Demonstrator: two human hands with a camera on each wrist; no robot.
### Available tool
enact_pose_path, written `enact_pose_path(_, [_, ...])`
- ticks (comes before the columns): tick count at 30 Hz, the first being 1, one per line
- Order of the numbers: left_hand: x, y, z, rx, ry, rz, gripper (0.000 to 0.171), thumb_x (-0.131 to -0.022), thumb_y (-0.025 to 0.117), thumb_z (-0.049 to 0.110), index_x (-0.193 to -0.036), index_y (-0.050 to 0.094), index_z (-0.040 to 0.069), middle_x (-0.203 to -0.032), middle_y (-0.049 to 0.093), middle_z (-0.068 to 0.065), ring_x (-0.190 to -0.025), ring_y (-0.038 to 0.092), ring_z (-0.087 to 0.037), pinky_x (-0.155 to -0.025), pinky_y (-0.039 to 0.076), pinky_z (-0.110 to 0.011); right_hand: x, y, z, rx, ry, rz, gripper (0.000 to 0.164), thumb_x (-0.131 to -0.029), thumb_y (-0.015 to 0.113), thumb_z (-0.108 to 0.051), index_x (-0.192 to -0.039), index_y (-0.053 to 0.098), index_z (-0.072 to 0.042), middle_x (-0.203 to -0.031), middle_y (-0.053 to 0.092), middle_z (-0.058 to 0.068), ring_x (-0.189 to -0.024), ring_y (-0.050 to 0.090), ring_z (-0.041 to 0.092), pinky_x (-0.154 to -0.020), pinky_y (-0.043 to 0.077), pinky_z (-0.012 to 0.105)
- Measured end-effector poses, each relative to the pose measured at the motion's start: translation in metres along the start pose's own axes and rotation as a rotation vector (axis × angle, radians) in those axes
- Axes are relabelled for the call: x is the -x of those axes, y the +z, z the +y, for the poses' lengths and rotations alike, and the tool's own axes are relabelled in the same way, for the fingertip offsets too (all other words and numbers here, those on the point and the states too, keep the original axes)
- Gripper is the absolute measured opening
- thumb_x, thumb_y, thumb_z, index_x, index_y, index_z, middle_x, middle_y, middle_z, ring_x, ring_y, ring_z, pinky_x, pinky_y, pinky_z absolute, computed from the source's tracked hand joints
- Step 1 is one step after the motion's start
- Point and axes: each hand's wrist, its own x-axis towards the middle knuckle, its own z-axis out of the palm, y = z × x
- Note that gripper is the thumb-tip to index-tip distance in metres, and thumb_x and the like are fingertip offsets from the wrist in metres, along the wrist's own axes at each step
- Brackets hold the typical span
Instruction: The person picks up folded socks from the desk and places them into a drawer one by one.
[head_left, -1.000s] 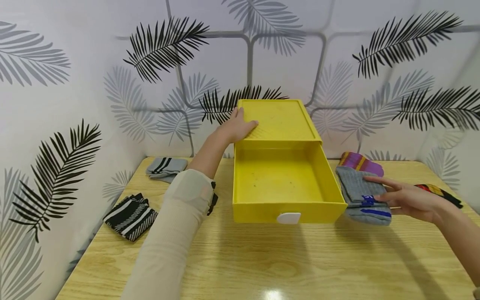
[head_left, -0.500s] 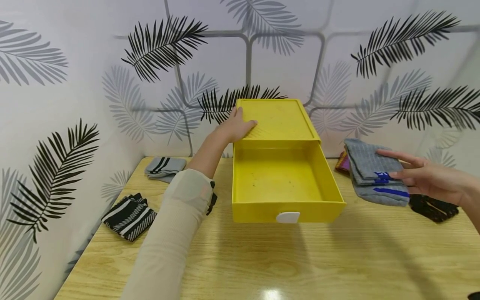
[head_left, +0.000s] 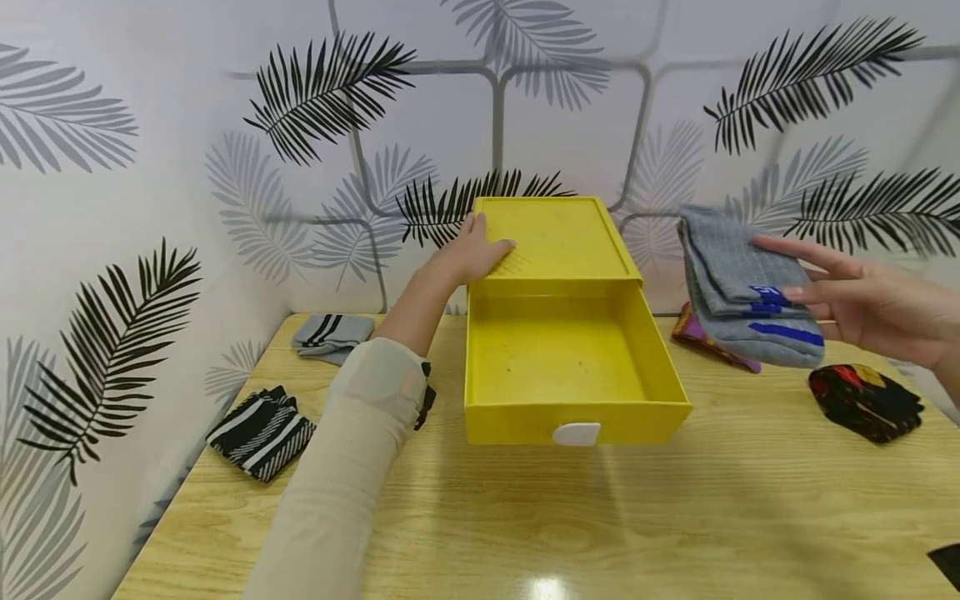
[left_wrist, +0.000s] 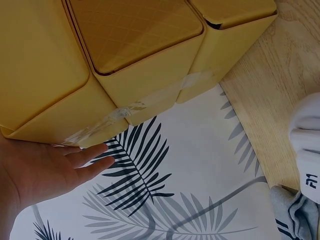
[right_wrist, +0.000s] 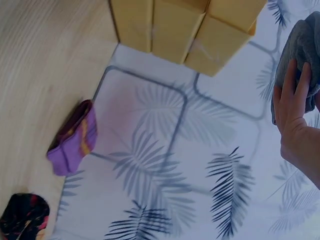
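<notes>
Leafy wall (head_left: 450, 108) behind, wood table (head_left: 675, 517) below. The right hand (head_left: 881, 304) pinches a gray sock (head_left: 738, 267) in the air, maybe so its folds stay put. Under this grip lie a purple sock (head_left: 699, 336) and a black sock (head_left: 866, 406). To its left, a yellow box (head_left: 558, 237) has its drawer (head_left: 517, 425) out. The left hand (head_left: 472, 254) lies loose on the box's top edge, perhaps to steady it. Farther left: striped sock (head_left: 261, 435), pale sock (head_left: 330, 335).

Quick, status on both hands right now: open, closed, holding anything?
Left hand: open, resting on the top of the yellow box.
Right hand: holding the folded gray socks above the table.
</notes>
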Motion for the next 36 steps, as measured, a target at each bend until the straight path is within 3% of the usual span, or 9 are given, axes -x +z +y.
enact_pose_path(4, [0.001,-0.001,0.000,-0.010,0.003,0.008,0.071,-0.082,0.027,0.052,-0.131,-0.011,0.016,-0.134,-0.017,0.001,-0.121,0.008,-0.025,-0.093,0.014,-0.043,-0.005,0.029,-0.010,0.049,-0.008,-0.017,0.059,-0.087,0.034,0.001,-0.131,0.014,-0.032,-0.125,-0.032,-0.009,-0.069,0.048,0.017,-0.064,0.044,0.029])
enact_pose_path(7, [0.002,-0.002,0.000,-0.017,0.002,0.010,0.071,-0.082,0.026,0.052,-0.131,-0.011,0.015,-0.135,-0.016,0.000,-0.121,0.006,-0.025,-0.093,0.012,-0.044,-0.011,0.050,-0.013,0.046,0.003,-0.038,0.059,-0.086,0.037,0.002,-0.131,0.017,-0.030,-0.122,-0.039,-0.008,-0.067,0.047,0.015,-0.062,0.044,0.027])
enact_pose_path(10, [0.001,-0.002,-0.001,-0.013,-0.001,0.011,0.072,-0.082,0.026,0.052,-0.131,-0.011,0.016,-0.135,-0.016,0.000,-0.121,0.006,-0.025,-0.093,0.011,-0.044,-0.017,0.067,-0.012,0.032,0.011,-0.115,0.058,-0.086,0.036,0.002,-0.132,0.016,-0.028,-0.131,-0.023,-0.002,-0.058,0.045,0.014,-0.056,0.044,0.027])
enact_pose_path(12, [0.001,-0.002,-0.001,-0.008,-0.006,0.012,0.072,-0.082,0.027,0.052,-0.131,-0.011,0.016,-0.135,-0.016,0.001,-0.121,0.005,-0.025,-0.093,0.011,-0.044,-0.021,0.075,-0.011,0.025,0.011,-0.168,0.057,-0.087,0.034,0.003,-0.132,0.016,-0.027,-0.127,0.022,0.007,-0.052,0.045,0.015,-0.050,0.044,0.028])
enact_pose_path(13, [0.000,-0.002,-0.001,-0.006,-0.008,0.012,0.072,-0.082,0.027,0.052,-0.131,-0.011,0.016,-0.134,-0.016,0.002,-0.121,0.005,-0.025,-0.093,0.011,-0.044,-0.023,0.079,-0.009,0.025,0.009,-0.196,0.057,-0.087,0.033,0.003,-0.132,0.015,-0.026,-0.108,0.041,0.009,-0.050,0.045,0.015,-0.047,0.043,0.029])
enact_pose_path(16, [0.000,-0.001,-0.001,0.002,-0.011,0.012,0.072,-0.082,0.027,0.052,-0.131,-0.012,0.016,-0.134,-0.018,0.003,-0.121,0.004,-0.024,-0.094,0.009,-0.043,-0.028,0.087,-0.005,0.030,0.010,-0.215,0.056,-0.087,0.034,0.002,-0.132,0.018,-0.025,-0.105,0.044,0.008,-0.048,0.044,0.015,-0.042,0.039,0.028])
enact_pose_path(20, [0.000,0.001,0.000,0.005,-0.007,0.014,0.072,-0.082,0.027,0.052,-0.131,-0.012,0.015,-0.134,-0.019,0.002,-0.121,0.003,-0.023,-0.094,0.007,-0.042,-0.035,0.095,0.001,-0.022,0.030,-0.221,0.056,-0.085,0.037,0.003,-0.132,0.020,-0.023,-0.132,-0.003,0.008,-0.070,0.050,0.015,-0.064,0.044,0.031])
enact_pose_path(25, [0.002,0.001,0.003,-0.008,-0.016,0.019,0.072,-0.082,0.027,0.052,-0.131,-0.011,0.015,-0.134,-0.018,0.002,-0.121,0.003,-0.023,-0.094,0.007,-0.043,-0.040,0.096,0.008,-0.053,0.042,-0.264,0.054,-0.085,0.036,0.005,-0.132,0.021,-0.018,-0.121,0.026,0.015,-0.091,0.050,0.024,-0.080,0.034,0.042])
enact_pose_path(36, [0.004,0.002,0.003,0.004,-0.022,0.012,0.072,-0.082,0.027,0.052,-0.131,-0.013,0.017,-0.134,-0.019,0.003,-0.121,0.004,-0.023,-0.094,0.011,-0.041,-0.043,0.102,0.013,0.104,0.112,-0.152,0.055,-0.083,0.046,-0.003,-0.131,0.022,-0.014,-0.120,0.031,0.019,-0.087,0.052,0.025,-0.079,0.036,0.042])
